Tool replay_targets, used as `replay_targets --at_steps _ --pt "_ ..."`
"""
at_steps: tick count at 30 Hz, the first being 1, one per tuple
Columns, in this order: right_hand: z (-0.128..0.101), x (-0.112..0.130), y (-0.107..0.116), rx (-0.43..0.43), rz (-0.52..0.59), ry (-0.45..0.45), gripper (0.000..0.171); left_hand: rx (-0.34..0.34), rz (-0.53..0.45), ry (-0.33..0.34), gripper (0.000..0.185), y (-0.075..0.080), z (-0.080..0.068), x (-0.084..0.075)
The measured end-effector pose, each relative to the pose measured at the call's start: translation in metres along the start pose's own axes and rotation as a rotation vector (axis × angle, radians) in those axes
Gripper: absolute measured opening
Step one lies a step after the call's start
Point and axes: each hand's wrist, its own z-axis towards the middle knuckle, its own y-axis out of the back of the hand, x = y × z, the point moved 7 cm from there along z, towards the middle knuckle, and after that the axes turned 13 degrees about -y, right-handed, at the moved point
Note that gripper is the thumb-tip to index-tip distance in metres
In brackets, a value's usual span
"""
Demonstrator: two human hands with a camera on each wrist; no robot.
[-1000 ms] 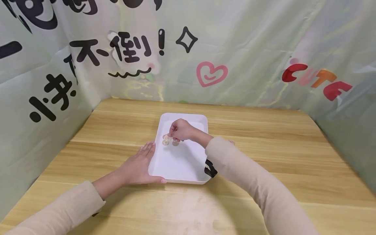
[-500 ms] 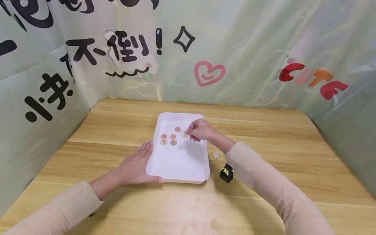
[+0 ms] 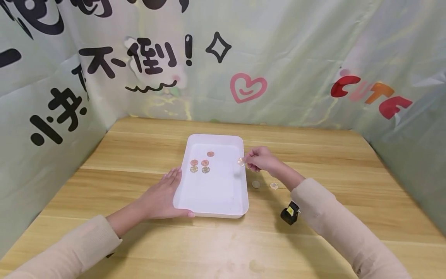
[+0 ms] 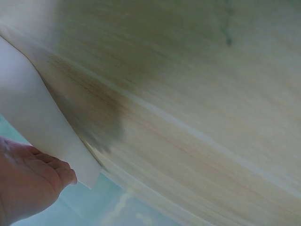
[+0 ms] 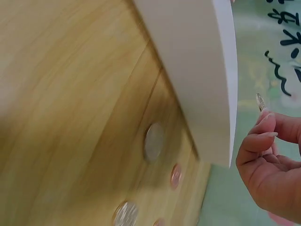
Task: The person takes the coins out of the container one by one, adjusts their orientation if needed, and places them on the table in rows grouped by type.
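Observation:
My right hand (image 3: 262, 159) pinches a gold-coloured coin (image 3: 241, 162) between thumb and fingertips at the right rim of a white tray (image 3: 216, 197). The coin's edge shows upright in the right wrist view. My left hand (image 3: 163, 195) rests against the tray's near left corner, fingers along the side and thumb along the front. Inside the tray lie copper-coloured coins (image 3: 205, 162) and gold-coloured coins (image 3: 205, 169), grouped toward the left. On the table right of the tray are a silvery coin (image 5: 154, 142), a copper-coloured coin (image 5: 176, 176) and another shiny coin (image 5: 126, 215).
The wooden table (image 3: 348, 186) extends around the tray on all sides. Printed fabric walls (image 3: 292, 58) enclose its back and both sides. A black wrist device (image 3: 290, 213) sits at my right cuff.
My right hand has moved right, from over the coins in the tray to its right rim, with the gold-coloured coin pinched. Coins under it have come into view. My left hand stays put.

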Motion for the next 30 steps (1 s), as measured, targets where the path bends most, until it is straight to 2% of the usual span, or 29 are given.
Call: replay_targets --at_steps 17,30 --pt "-0.011 -0.048 0.04 -0.058 0.023 -0.047 0.014 -0.007 0.016 -0.009 0.122 0.001 0.0 -0.001" --pt "-0.021 -0.085 0.06 -0.057 0.026 -0.079 0.015 -0.001 0.01 0.001 0.123 0.001 0.0 -0.002"
